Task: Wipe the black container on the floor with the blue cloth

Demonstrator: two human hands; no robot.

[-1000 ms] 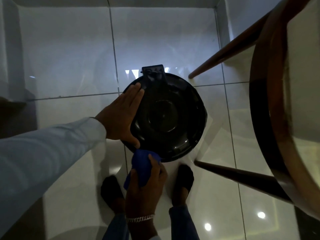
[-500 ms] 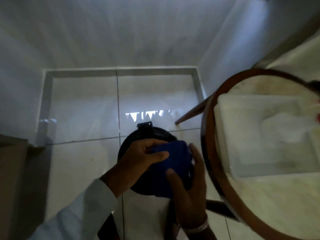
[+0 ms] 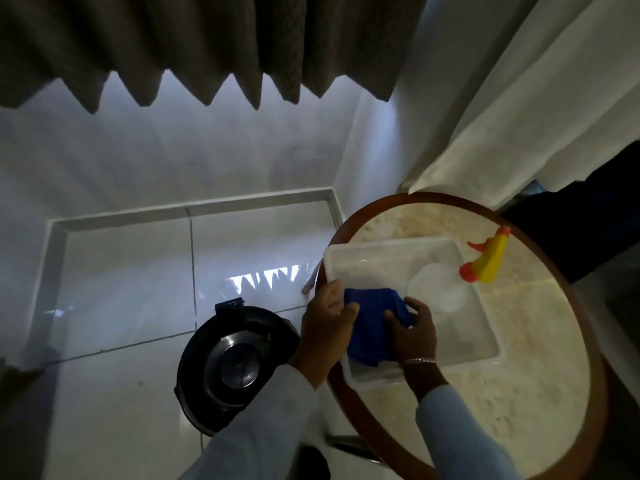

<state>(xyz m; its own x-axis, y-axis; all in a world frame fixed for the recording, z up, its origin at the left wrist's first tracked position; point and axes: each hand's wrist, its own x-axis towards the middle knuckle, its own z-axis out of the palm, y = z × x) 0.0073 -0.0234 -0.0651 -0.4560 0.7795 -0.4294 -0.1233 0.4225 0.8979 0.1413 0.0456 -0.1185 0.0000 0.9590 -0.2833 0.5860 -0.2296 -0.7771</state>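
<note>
While both my hands hold the blue cloth (image 3: pixel 372 327) over a clear plastic tub (image 3: pixel 460 348) on the round desk (image 3: pixel 540 375), the black container (image 3: pixel 228 365) sits on the floor tiles below, to my left. My left hand (image 3: pixel 325 327) has its grip pinched on one edge, my right hand (image 3: pixel 414 332) closed on the other. To do this well, I judge I should fold the cloth flat, then reach down and wipe the lid in overlapping circles.
</note>
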